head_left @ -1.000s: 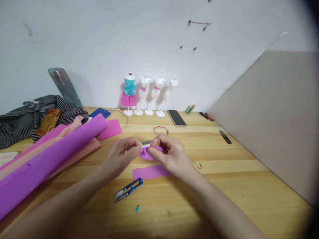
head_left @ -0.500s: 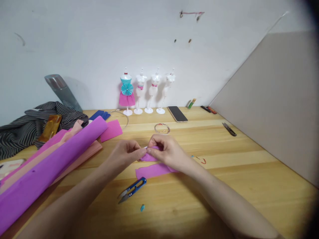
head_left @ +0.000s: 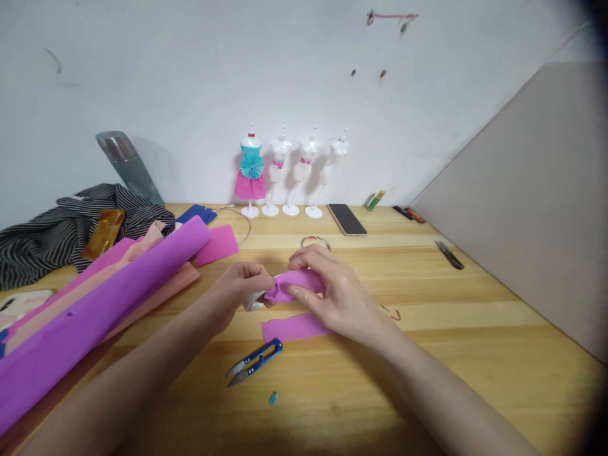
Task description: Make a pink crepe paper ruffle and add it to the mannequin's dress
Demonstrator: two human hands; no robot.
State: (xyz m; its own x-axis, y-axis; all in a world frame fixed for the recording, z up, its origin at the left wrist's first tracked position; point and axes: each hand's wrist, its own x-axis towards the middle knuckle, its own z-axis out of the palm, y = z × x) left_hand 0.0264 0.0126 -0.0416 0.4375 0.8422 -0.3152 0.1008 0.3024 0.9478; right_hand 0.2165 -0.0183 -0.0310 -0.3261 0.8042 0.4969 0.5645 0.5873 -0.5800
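Observation:
Between my two hands, above the tabletop, is a strip of purple crepe paper (head_left: 300, 280), bunched at its left end. My left hand (head_left: 240, 286) pinches that end, and a curled white band (head_left: 253, 303) shows beneath its fingers; I cannot tell what the band is. On the strip's right part, my right hand (head_left: 335, 291) grips with the thumb in front and the fingers over the top edge. A second purple strip (head_left: 294, 327) lies flat below, partly covered by my right hand. Blue thread snips (head_left: 256, 362) and a small teal scrap (head_left: 273, 398) lie nearer to me.
Crepe paper rolls (head_left: 142, 292) lie at left, beside striped cloth (head_left: 42, 237). Several small mannequins stand by the wall, one in a teal and pink dress (head_left: 251, 168). A phone (head_left: 347, 219), a wire ring (head_left: 315, 240) and black snips (head_left: 449, 255) lie farther back and right.
My right hand has opened out from a close pinch to a wider grip along the strip, which shows more of its face. The white band has come into view under my left hand.

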